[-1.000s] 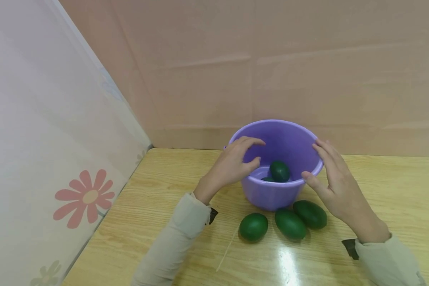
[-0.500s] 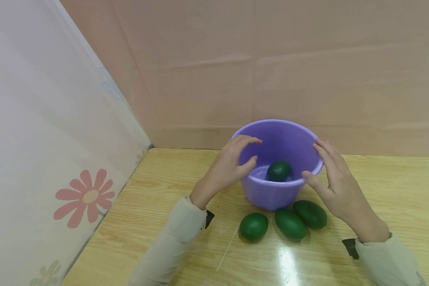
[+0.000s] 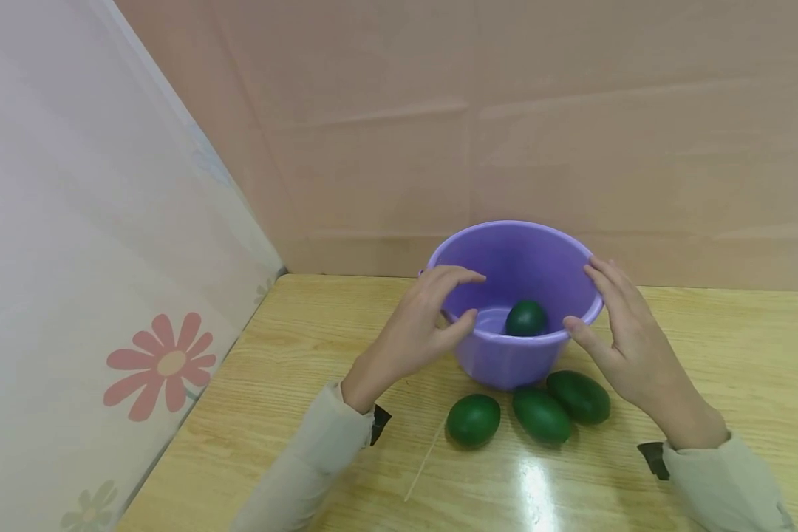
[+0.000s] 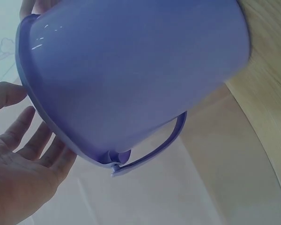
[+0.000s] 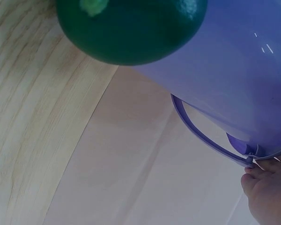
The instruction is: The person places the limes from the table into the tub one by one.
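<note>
A purple bucket (image 3: 505, 362) stands on the wooden table, with a smooth dark green oval fruit (image 3: 526, 318), avocado-like, visible inside. My left hand (image 3: 415, 321) is at the bucket's left rim, thumb and fingers spread and holding nothing. On the opposite side, the fingers and thumb of my right hand (image 3: 632, 347) touch the rim. Three more fruits lie before the bucket: one at left (image 3: 473, 420), one in the middle (image 3: 541, 415) and one at right (image 3: 578, 397). The left wrist view shows the bucket's outer wall (image 4: 140, 65) and its hanging handle (image 4: 154, 152).
A pinkish cloth backdrop (image 3: 386, 148) rises behind the wooden table (image 3: 292, 369). To the left hangs a pale sheet (image 3: 73, 244) with printed flowers. A thin pale line (image 3: 425, 462) runs across the tabletop by the left fruit.
My left hand has drawn back a little, down and to the left. Inside the bucket the visible fruit has shifted, and the second one glimpsed below it is out of sight. My right hand stays put.
</note>
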The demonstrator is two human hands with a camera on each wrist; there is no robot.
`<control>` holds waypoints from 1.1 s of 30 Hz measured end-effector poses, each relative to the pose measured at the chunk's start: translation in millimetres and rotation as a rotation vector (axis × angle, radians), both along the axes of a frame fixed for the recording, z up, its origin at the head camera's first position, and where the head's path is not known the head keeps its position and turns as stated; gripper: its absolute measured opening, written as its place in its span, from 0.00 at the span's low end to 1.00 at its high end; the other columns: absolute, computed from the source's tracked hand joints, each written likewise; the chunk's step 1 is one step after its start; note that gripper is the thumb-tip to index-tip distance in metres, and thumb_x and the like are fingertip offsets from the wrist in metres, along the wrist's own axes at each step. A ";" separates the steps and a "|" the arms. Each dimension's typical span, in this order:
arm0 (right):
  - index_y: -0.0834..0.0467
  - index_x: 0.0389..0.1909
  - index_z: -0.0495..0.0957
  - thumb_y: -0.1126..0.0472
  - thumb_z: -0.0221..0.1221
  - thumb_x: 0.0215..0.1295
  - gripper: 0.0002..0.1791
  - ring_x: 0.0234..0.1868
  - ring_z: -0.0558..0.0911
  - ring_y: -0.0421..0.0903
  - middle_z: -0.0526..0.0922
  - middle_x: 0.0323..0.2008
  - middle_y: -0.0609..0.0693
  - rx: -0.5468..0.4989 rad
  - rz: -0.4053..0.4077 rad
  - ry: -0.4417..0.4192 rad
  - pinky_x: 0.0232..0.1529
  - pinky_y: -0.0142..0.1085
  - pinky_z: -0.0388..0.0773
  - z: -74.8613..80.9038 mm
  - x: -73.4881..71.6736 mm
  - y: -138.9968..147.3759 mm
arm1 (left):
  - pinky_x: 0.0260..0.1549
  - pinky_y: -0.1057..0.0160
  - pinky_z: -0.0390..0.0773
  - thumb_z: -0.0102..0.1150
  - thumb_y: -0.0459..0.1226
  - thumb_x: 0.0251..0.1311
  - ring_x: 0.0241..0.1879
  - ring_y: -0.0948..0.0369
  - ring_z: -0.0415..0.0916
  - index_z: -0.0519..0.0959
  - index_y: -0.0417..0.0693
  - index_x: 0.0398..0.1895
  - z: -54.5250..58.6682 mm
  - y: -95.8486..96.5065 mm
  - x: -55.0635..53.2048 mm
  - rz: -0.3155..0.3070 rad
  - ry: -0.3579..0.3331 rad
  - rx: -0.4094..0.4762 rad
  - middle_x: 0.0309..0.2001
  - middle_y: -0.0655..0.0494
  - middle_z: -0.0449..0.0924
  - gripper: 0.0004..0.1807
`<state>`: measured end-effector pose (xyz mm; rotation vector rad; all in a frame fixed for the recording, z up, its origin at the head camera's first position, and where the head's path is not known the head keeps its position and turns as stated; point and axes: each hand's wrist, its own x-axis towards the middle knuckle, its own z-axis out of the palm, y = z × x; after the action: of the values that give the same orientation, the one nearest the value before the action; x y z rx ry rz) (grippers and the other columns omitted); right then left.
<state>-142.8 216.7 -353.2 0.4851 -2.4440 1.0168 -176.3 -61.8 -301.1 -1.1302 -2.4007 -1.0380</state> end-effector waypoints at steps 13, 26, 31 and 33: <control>0.62 0.75 0.56 0.55 0.57 0.69 0.38 0.80 0.47 0.61 0.54 0.78 0.58 -0.002 -0.002 -0.007 0.71 0.71 0.45 -1.0 0.4 -1.2 | 0.66 0.60 0.69 0.61 0.32 0.61 0.60 0.58 0.71 0.76 0.43 0.58 -6.0 -10.3 15.2 0.025 0.114 -0.013 0.56 0.51 0.77 0.21; 0.63 0.75 0.56 0.55 0.57 0.69 0.38 0.79 0.48 0.61 0.54 0.77 0.58 0.007 -0.007 0.004 0.72 0.69 0.46 -1.1 1.0 -0.8 | 0.65 0.60 0.71 0.63 0.33 0.59 0.60 0.57 0.70 0.75 0.44 0.59 -10.8 -15.8 36.8 0.042 0.113 -0.047 0.58 0.52 0.76 0.23; 0.63 0.75 0.56 0.55 0.57 0.69 0.38 0.79 0.48 0.61 0.54 0.77 0.58 0.009 -0.008 0.005 0.72 0.69 0.46 -1.3 1.1 -1.1 | 0.65 0.60 0.72 0.64 0.34 0.59 0.60 0.57 0.71 0.75 0.43 0.60 -14.1 -17.9 43.9 0.040 0.138 -0.059 0.58 0.51 0.76 0.24; 0.63 0.75 0.56 0.55 0.57 0.69 0.38 0.79 0.48 0.61 0.54 0.78 0.58 0.009 -0.009 0.005 0.72 0.69 0.46 -1.2 1.1 -1.0 | 0.64 0.61 0.72 0.64 0.34 0.59 0.60 0.57 0.72 0.75 0.44 0.60 -14.9 -18.4 45.8 0.042 0.142 -0.062 0.58 0.51 0.76 0.24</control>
<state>-141.7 215.6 -354.4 0.4782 -2.4448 1.0001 -130.5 -80.2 -316.1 -1.1295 -2.3482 -0.8453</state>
